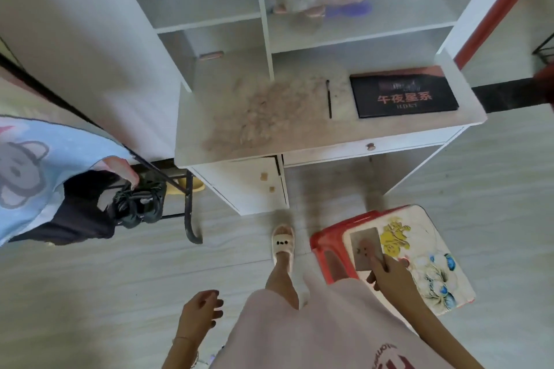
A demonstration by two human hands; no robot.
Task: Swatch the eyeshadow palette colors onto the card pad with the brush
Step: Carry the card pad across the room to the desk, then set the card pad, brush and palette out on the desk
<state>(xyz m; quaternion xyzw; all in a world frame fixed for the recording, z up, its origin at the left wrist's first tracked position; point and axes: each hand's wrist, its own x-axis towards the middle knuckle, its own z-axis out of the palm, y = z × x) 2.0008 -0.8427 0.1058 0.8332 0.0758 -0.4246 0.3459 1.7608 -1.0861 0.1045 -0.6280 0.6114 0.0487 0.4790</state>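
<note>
Palette (403, 96) closed on desk (389, 129); right hand (389, 274) grips card pad (364, 241); left (199, 311) loose.

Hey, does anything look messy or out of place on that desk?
Yes. A wide brownish smudged patch covers the left part of the desk top, like spilled powder. The brush and closed palette lie tidy beside it.
</note>
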